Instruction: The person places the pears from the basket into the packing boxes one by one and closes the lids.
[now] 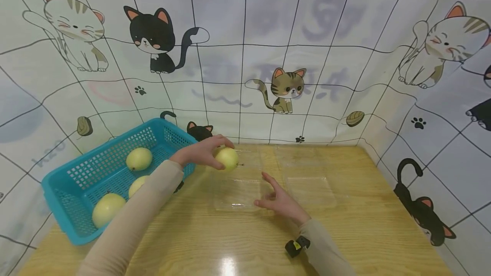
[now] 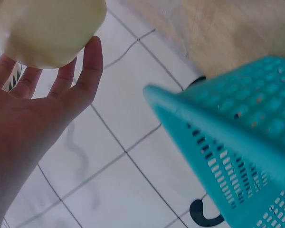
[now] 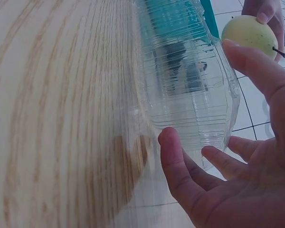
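Observation:
My left hand (image 1: 203, 151) grips a pale yellow pear (image 1: 228, 159) by its sides, in the air just right of the basket. A thin stem sticks out from the pear toward the right. In the left wrist view the fingers (image 2: 91, 61) curl against the pear (image 2: 47, 33). Below lies a clear plastic container (image 1: 238, 201) on the table. My right hand (image 1: 284, 203) is over the container's middle with fingers spread, holding nothing. In the right wrist view its fingers are near the container's wall (image 3: 194, 104); whether they touch it I cannot tell.
A blue perforated basket (image 1: 65, 182) stands at the left with several pears (image 1: 139, 159) inside. The wooden table (image 1: 192, 237) meets a cat-printed cloth (image 1: 230, 54) behind and at the right. A small black device (image 1: 295, 247) is by the right wrist.

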Tool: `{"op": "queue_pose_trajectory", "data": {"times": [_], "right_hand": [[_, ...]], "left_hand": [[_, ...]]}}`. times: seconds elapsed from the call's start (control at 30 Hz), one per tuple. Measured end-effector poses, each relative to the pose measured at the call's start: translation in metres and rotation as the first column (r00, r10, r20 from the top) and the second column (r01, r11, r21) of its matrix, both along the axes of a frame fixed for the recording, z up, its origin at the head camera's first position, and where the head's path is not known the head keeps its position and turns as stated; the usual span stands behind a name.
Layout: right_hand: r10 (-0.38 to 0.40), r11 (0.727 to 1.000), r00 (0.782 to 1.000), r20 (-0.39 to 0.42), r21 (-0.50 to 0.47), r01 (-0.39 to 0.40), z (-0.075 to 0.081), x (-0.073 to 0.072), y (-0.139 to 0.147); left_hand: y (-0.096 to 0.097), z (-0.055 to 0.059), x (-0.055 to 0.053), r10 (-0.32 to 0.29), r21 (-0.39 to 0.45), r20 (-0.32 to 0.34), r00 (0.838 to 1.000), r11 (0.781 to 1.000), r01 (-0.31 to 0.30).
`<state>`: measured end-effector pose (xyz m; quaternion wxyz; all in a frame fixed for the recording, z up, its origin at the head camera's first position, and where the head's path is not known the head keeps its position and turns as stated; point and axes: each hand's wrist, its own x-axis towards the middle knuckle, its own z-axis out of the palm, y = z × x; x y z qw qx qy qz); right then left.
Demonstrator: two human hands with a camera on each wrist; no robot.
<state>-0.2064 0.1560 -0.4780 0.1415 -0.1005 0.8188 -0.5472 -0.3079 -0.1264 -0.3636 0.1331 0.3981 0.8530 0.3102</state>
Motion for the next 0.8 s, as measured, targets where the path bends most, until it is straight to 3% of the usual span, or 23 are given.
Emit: {"op": "queue_pose_trajectory", "data": {"times": [0.33, 0.57, 0.8], "right_hand": [[-0.015, 1.0, 1.0, 0.009, 0.013, 0.015, -0.006, -0.003, 0.002], [0.005, 1.0, 1.0, 0.017, -0.003, -0.005, -0.007, -0.004, 0.003], [0.026, 0.999, 1.0, 0.006, -0.029, -0.026, -0.004, -0.003, 0.003]], "left_hand": [[0.029, -0.026, 0.012, -0.099, -0.096, -0.035, 0.994, 0.991, 0.095], [0.048, -0.045, 0.02, -0.11, -0.165, -0.019, 0.994, 0.981, 0.105], [0.06, -0.055, 0.024, -0.113, -0.189, -0.006, 0.994, 0.976, 0.11]]}}
